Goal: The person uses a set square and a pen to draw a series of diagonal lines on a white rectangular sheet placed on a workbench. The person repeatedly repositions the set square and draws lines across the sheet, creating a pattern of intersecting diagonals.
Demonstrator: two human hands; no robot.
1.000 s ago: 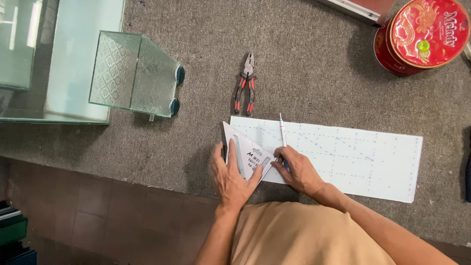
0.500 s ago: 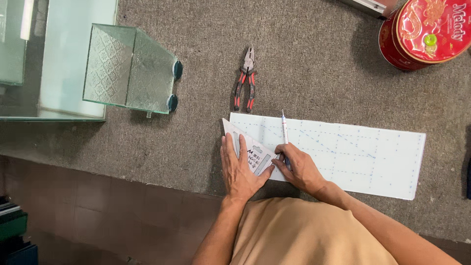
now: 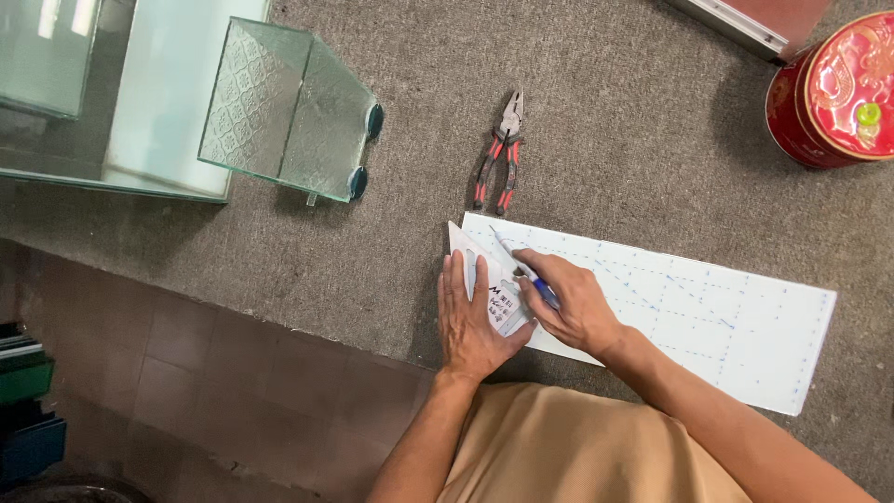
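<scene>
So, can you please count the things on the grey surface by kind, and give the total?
Glass pieces: 2, the patterned glass box and flat glass sheet
Pliers: 1
Red round tin: 1
White marked sheet: 1
Set square: 1
Pen: 1
Total: 7

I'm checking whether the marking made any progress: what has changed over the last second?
Little. The left hand stays flat on the small triangular ruler, and the right hand keeps the pen against its edge on the white sheet, the pen tilting slightly. The pliers and red tin lie as before.
</scene>
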